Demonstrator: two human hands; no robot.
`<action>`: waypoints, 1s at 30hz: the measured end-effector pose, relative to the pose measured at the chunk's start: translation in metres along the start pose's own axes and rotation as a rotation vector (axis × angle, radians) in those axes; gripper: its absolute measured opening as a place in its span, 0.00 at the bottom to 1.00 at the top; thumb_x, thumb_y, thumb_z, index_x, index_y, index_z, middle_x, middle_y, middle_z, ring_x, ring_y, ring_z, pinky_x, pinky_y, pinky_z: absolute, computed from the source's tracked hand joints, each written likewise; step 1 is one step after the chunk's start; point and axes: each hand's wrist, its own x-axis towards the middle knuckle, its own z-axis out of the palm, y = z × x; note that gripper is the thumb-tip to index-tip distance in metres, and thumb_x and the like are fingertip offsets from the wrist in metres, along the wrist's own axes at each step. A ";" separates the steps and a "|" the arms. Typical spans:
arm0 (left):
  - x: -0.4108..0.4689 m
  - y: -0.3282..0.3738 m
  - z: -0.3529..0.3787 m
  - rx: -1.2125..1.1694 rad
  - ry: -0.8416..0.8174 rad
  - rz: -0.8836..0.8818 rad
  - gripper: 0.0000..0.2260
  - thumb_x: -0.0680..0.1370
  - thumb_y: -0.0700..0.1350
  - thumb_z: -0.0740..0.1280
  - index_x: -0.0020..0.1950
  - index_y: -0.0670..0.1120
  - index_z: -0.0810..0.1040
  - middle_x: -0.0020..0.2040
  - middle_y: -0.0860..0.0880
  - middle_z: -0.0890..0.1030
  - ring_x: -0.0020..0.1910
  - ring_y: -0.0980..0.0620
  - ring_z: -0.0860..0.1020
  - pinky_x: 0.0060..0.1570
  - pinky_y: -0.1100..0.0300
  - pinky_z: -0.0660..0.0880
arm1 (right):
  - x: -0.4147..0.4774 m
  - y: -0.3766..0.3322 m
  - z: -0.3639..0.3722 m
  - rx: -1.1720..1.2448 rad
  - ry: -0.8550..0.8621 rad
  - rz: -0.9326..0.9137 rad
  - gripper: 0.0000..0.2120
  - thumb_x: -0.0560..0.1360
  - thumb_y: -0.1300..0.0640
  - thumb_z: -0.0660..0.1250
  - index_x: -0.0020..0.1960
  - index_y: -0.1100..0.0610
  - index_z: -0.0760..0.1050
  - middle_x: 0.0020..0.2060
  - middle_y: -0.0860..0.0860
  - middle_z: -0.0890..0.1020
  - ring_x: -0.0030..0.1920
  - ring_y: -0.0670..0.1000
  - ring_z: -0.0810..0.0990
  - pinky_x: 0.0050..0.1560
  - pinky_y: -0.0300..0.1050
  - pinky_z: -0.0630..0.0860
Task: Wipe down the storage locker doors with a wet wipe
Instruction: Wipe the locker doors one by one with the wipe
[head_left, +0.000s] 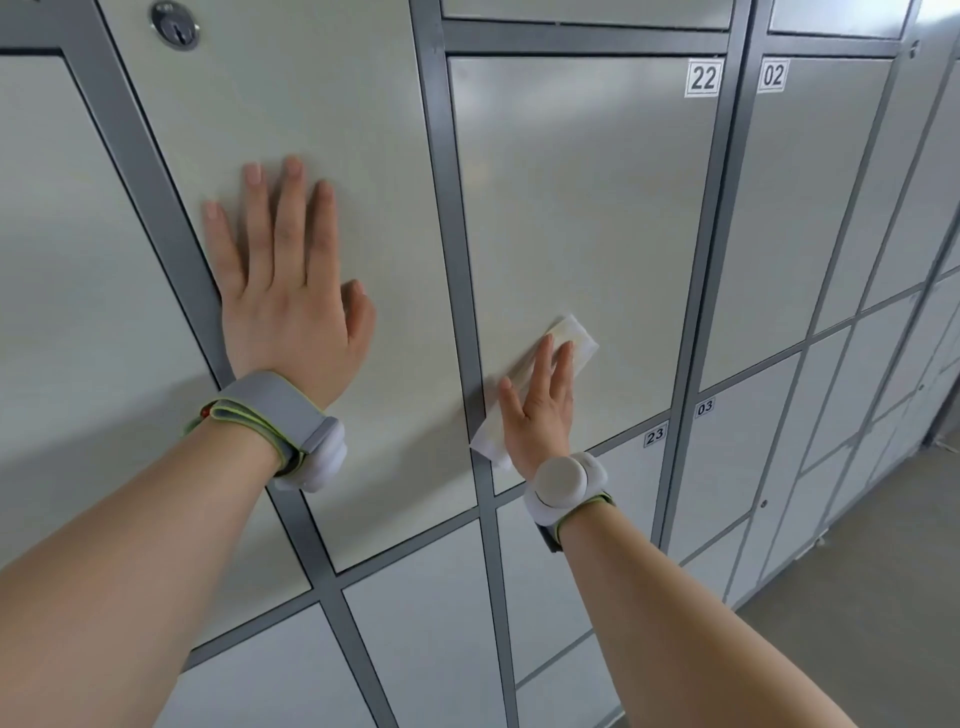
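I am pressing the wet wipe (575, 335) flat against the door numbered 22 (582, 197) with my right hand (537, 415). My fingers are lying straight over the cloth, with nothing curled round it. The wipe is sitting low on that door, near its left edge and just beside the grey frame bar (457, 249).

It is folded into a long strip. Its long axis is slanting from lower left, by the heel of my palm, to upper right, past my fingertips, and both ends are showing beyond the hand. Most of the door's face is lying above and to the right of the wipe. So I am judging that the next stroke should be heading up and across toward the 22 label (703, 78), broadside to the strip so it covers more.

My left hand (283, 291) is resting flat and spread on the neighbouring door (332, 104) to the left, holding nothing, well apart from the wipe. The right hand is the nearer one, being on it.

I am counting:
- one wipe and two hands
- a left wristband (275, 410) and a right wristband (566, 486)
- one keyhole lock (175, 26) at the top of the left door
- four number labels: 22, 02 (773, 76), 03 (705, 408) and 23 (654, 434)

The doors are running out of view, so I cannot count them.
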 end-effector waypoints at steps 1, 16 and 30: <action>-0.002 0.000 -0.002 0.005 -0.013 0.003 0.30 0.74 0.43 0.60 0.75 0.37 0.58 0.76 0.38 0.57 0.74 0.34 0.54 0.71 0.39 0.44 | -0.002 0.000 0.001 0.003 -0.002 0.001 0.31 0.80 0.50 0.57 0.77 0.49 0.43 0.76 0.50 0.40 0.76 0.49 0.42 0.73 0.47 0.43; -0.001 0.001 0.000 -0.009 0.024 0.000 0.29 0.75 0.43 0.59 0.75 0.38 0.59 0.76 0.40 0.59 0.74 0.37 0.55 0.72 0.41 0.45 | -0.029 -0.015 0.020 0.031 -0.060 -0.112 0.31 0.79 0.44 0.51 0.76 0.48 0.42 0.76 0.48 0.39 0.75 0.46 0.37 0.73 0.43 0.37; -0.003 0.002 -0.001 -0.006 0.021 0.009 0.29 0.75 0.42 0.59 0.75 0.38 0.59 0.76 0.41 0.59 0.74 0.37 0.55 0.72 0.41 0.45 | -0.032 -0.022 0.019 -0.018 -0.126 -0.140 0.32 0.75 0.41 0.46 0.76 0.47 0.42 0.76 0.46 0.38 0.74 0.44 0.34 0.73 0.44 0.34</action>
